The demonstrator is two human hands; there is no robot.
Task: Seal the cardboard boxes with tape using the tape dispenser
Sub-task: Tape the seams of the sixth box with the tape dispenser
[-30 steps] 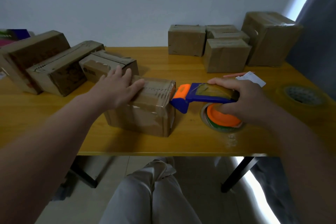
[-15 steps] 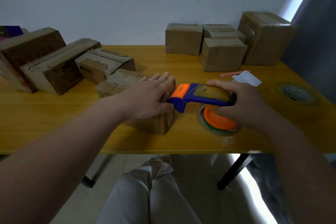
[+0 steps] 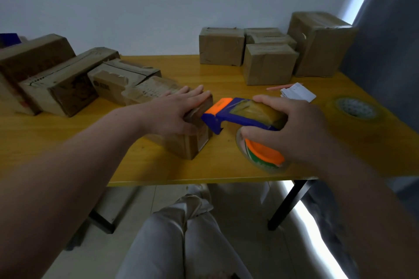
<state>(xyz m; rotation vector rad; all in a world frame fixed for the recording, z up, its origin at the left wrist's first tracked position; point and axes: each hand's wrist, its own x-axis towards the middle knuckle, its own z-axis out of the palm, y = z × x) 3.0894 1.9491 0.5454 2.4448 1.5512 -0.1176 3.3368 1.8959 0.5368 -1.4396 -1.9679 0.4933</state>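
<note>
A small cardboard box [image 3: 181,142] sits near the front edge of the yellow table [image 3: 68,142]. My left hand [image 3: 174,111] rests flat on its right end, fingers straight, thumb down the front face. My right hand [image 3: 297,129] grips a blue and orange tape dispenser [image 3: 229,113] holding a roll of clear tape [image 3: 260,156]. The dispenser's orange front edge touches the box's right end, just beside my left fingertips.
Three longer cardboard boxes [image 3: 68,83] lie at the left. Several cardboard boxes [image 3: 269,63] stand at the back right. A white paper [image 3: 297,94] and a red pen [image 3: 283,87] lie behind the dispenser. A spare tape roll [image 3: 353,109] lies at the right.
My left hand slid along the box top from its left part to its right end. The dispenser stayed at the box's right end.
</note>
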